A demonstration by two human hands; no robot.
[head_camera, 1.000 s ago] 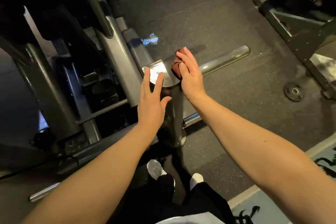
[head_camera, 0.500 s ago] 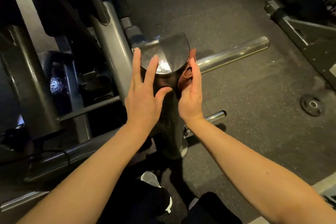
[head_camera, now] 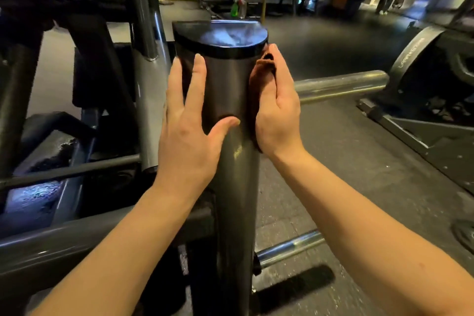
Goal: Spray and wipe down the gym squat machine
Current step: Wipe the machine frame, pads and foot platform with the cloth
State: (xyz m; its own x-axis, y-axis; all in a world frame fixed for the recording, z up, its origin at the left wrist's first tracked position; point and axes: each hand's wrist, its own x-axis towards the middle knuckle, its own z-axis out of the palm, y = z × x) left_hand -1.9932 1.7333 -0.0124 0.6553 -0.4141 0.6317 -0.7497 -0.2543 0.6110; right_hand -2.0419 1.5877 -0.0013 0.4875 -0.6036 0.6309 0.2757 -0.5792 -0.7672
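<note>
Head view, the only one.

- Landmark: the upright post (head_camera: 230,90) of the squat machine, dark metal, centre of frame, topped by a black cap (head_camera: 223,36) with a smeared sheen on it.
- Left hand (head_camera: 189,133) lies flat on the post's left face, just below the cap. Its fingers (head_camera: 198,77) are straight and a little spread, and the thumb reaches across the front. It grips nothing; looks like a brace.
- Right hand (head_camera: 278,110) is on the post's right face, opposite the left. Fingers are straight and pressed together, palm inward, sandwiching a rust-brown cloth (head_camera: 261,69) against the metal. The cloth bunches out just under the cap's rim.
- Spray bottle (head_camera: 238,7), green, stands on the floor well behind the post, blurred. Neither hand is near it.
- A chrome bar (head_camera: 341,84) juts out to the right of the post behind the right hand. A shorter chrome peg (head_camera: 289,247) sticks out low on the same side.

Judgement: this is the wiping step, on the upper end of the post. Spraying here looks done, going by the sheen on the cap, though that could be mere reflection.

The next move calls for sliding the cloth along or around the post under firm palm pressure, with the left hand steadying. The post below the hands and both chrome pieces likely remain to be wiped.
</note>
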